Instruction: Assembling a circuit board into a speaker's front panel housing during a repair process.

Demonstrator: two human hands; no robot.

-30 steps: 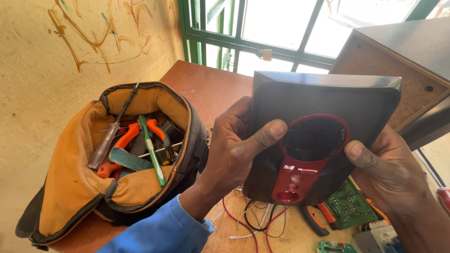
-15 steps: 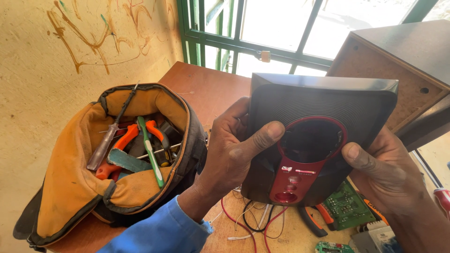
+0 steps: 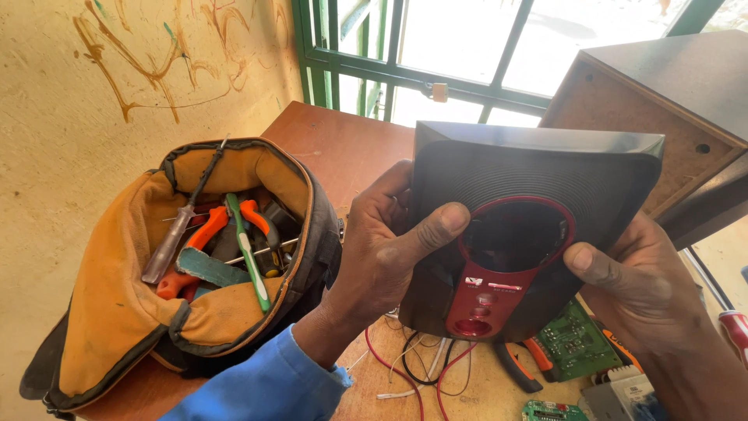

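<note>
I hold a black speaker front panel [image 3: 506, 168] with a red ring and red lower strip upright above the table. My left hand [image 3: 386, 249] grips its left edge, thumb laid across the front near the red ring. My right hand [image 3: 635, 284] grips its right edge, thumb on the front. The round opening inside the ring is dark and hollow. Red, black and white wires [image 3: 421, 366] hang loose below the panel onto the table.
An open orange tool bag [image 3: 117, 312] with screwdrivers and pliers lies at left on the brown table [image 3: 343, 148]. A wooden speaker cabinet [image 3: 670, 109] stands at right. Green circuit boards [image 3: 576, 339], orange-handled pliers [image 3: 518, 366] lie below the panel. A barred window is behind.
The panel has shifted slightly in my hands and sits a little lower; both grips are unchanged.
</note>
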